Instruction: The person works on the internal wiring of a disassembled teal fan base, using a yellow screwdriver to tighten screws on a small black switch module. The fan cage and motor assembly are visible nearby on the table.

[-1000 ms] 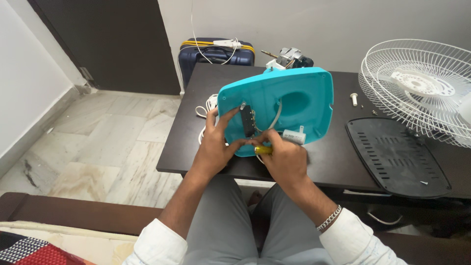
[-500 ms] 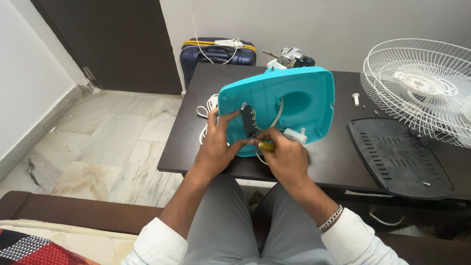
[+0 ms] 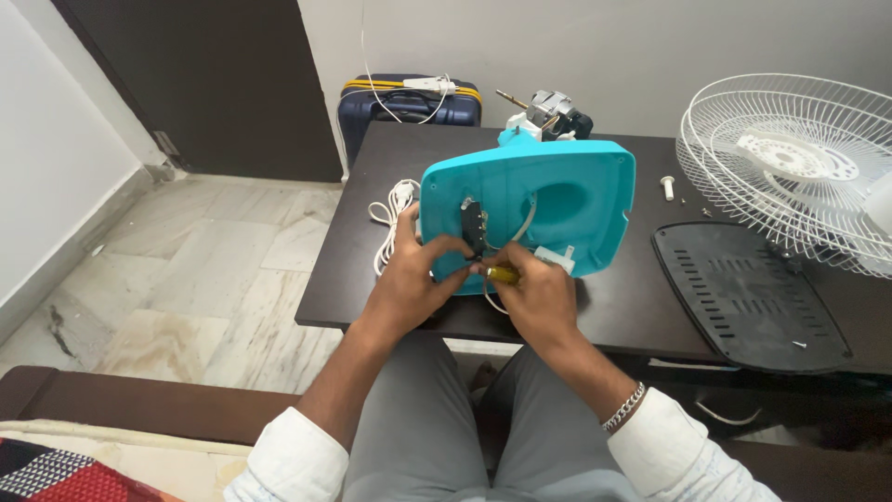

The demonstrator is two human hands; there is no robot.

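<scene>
1. The turquoise fan base [image 3: 557, 200] stands tilted on its edge at the front of the dark bench [image 3: 613, 307], underside toward the person.
2. The left hand [image 3: 409, 284] has its grip closed on the base's lower left edge, by a small black part [image 3: 472, 223].
3. The right hand [image 3: 539, 297] has its grip closed around a yellow-handled screwdriver [image 3: 502, 273].
4. A black cover plate [image 3: 748, 297] and white fan grille [image 3: 799, 167] lie to the right.

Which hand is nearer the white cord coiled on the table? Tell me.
Left. The left hand grips the turquoise fan base right beside the white cord; the right hand is farther off, holding a yellow-handled screwdriver.

Left hand [image 3: 409, 284] and right hand [image 3: 539, 299] close together (fingers curled)
</scene>
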